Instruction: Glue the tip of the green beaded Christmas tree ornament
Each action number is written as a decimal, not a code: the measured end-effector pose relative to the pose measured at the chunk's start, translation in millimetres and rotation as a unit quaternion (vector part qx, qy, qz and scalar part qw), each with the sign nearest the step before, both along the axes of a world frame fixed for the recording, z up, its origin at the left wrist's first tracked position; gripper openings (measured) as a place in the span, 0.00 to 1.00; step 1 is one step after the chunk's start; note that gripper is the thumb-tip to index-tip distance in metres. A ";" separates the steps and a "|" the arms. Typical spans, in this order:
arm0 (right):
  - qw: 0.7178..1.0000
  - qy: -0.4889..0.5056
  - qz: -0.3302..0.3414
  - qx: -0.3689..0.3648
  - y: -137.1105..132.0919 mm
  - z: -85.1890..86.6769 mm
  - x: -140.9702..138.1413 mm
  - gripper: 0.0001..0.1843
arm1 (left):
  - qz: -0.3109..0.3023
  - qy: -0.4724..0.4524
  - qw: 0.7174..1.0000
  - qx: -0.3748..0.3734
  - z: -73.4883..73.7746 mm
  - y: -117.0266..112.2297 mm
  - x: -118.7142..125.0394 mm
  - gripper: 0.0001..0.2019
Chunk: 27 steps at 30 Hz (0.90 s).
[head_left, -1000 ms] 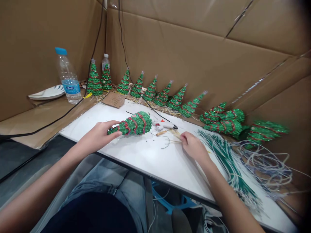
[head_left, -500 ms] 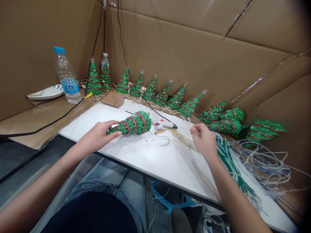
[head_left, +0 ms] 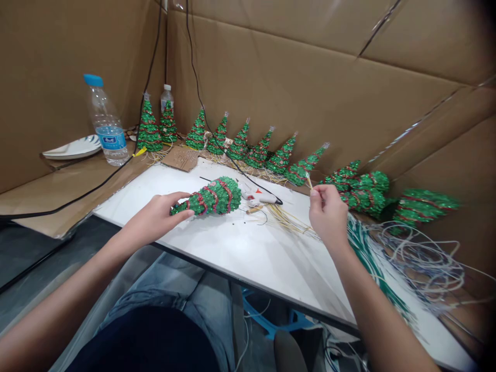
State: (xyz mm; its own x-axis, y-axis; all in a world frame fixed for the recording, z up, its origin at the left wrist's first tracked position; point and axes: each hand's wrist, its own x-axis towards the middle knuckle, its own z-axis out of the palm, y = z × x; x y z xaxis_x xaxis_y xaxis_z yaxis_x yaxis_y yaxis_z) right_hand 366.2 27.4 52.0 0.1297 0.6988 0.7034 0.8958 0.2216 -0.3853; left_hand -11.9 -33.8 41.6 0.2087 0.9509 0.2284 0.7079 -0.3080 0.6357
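My left hand (head_left: 157,216) grips the narrow end of a green sequined cone tree with red bands (head_left: 211,196), which lies on its side on the white board (head_left: 240,253). My right hand (head_left: 328,213) is raised above the board, pinching a thin pale straw stick (head_left: 309,180) between thumb and fingers. A loose bundle of the same straw sticks (head_left: 289,221) lies on the board below that hand. A white glue gun (head_left: 259,197) rests just right of the tree's wide base.
Several finished trees (head_left: 248,147) line the cardboard wall, more lie piled (head_left: 360,190) at right. Green and white wires (head_left: 403,253) spread over the right side. A water bottle (head_left: 105,123), a white plate (head_left: 73,148) and black cables (head_left: 116,173) sit at left.
My right hand rose from the straw bundle on the board, moving right and up with one stick pinched in it. My left hand and the tree stayed put.
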 end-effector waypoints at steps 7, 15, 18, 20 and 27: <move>0.998 -0.013 0.059 0.006 -3.6 6.4 -17.1 0.07 | -0.001 0.005 1.000 -0.004 -2.5 -0.4 -0.8 0.24; 0.993 -0.039 0.096 -0.053 -10.1 9.0 -27.6 0.09 | 0.007 0.029 0.999 -0.015 -6.9 -6.9 0.3 0.25; 0.992 -0.051 0.096 -0.059 -9.2 6.5 -27.3 0.09 | 0.010 0.036 0.999 -0.017 -9.2 -7.3 -0.2 0.24; 0.992 -0.056 0.095 -0.060 -7.5 4.4 -26.2 0.09 | 0.009 0.039 0.999 -0.016 -10.2 -6.4 -0.4 0.24; 0.993 -0.053 0.084 -0.071 -3.9 -0.3 -21.8 0.09 | 0.010 0.031 0.999 -0.030 -11.5 -2.2 0.9 0.26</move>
